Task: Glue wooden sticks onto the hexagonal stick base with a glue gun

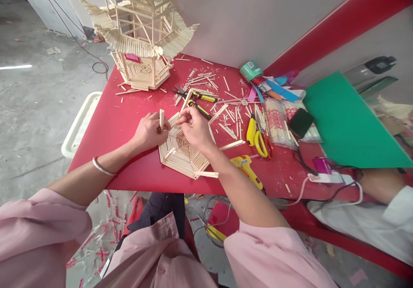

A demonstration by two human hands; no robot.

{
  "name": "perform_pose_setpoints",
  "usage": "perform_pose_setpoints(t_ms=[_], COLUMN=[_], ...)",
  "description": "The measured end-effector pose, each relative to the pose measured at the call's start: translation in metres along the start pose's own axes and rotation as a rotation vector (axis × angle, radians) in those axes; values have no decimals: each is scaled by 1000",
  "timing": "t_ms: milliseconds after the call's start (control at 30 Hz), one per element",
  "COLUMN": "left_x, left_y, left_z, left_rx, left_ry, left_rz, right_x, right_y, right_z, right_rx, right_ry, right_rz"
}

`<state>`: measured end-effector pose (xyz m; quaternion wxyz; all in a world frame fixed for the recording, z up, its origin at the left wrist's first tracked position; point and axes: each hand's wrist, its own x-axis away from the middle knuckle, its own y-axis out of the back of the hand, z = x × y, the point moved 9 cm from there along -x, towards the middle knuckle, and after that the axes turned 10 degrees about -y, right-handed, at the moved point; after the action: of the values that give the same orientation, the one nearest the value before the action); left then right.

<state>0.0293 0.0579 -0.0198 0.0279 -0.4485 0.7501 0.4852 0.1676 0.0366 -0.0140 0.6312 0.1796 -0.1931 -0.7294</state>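
An eight-sided base of pale wooden sticks [177, 140] lies flat on the table near its front edge, with short stick posts around its rim. At its left rim, my left hand [151, 130] is closed about an upright stick post [161, 118]. My right hand [196, 128] reaches over the base, thumb and fingers pinched together at the far rim. What the pinch holds, if anything, is hidden. Just beyond those fingertips another stick post [186, 99] leans up. The right hand and forearm cover part of the base.
A stick pavilion model [142, 43] stands at the back left. Pliers [206, 97], yellow-handled scissors [260, 143] and a yellow glue gun [248, 170] lie to the right among loose sticks. Further right are a green board [351, 124], a power strip [332, 177] and another person's arm [377, 185].
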Motion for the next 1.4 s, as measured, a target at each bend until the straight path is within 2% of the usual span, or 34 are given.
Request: perform_pose_setpoints(t_ms=[233, 433, 567, 633, 733, 833, 933, 1033, 1100, 1200, 1300, 1400], left_x=[0, 1, 0, 1, 4, 7, 13, 20, 22, 24, 26, 26], left_y=[0, 10, 19, 21, 26, 31, 34, 34, 34, 31, 26, 28], left_z=[6, 8, 1, 1, 5, 12, 29, 44, 48, 49, 44, 40], left_rx=[37, 338, 512, 596, 711, 726, 711, 700, 654, 609, 621, 628], left_ry=[26, 98, 15, -4, 21, 103, 295, 447, 486, 548, 578, 559], left_rz=[14, -15, -55, -76, -143, -251, -411, -538, -558, -490, -406, -409], right_x=[9, 28, 64, 88, 122, 149, 168, 180, 185, 189, 190, 190], right_y=[-5, 13, 29, 38, 52, 67, 79, 83, 79, 69, 57, 49], right_z=[4, 15, 15, 8, -10, -28, -44, -56, -60, -57, -47, -33], right_rx=[-157, -308, -366, -452, -508, -458, -388, -316, -261, -180, -74, 37], right_ry=[-93, -117, -142, -179, -233, -285, -361, -441, -450, -388, -303, -210], right_rz=[74, 125, 196, 178, 74, -114, -297, -392, -388, -307, -205, -175])
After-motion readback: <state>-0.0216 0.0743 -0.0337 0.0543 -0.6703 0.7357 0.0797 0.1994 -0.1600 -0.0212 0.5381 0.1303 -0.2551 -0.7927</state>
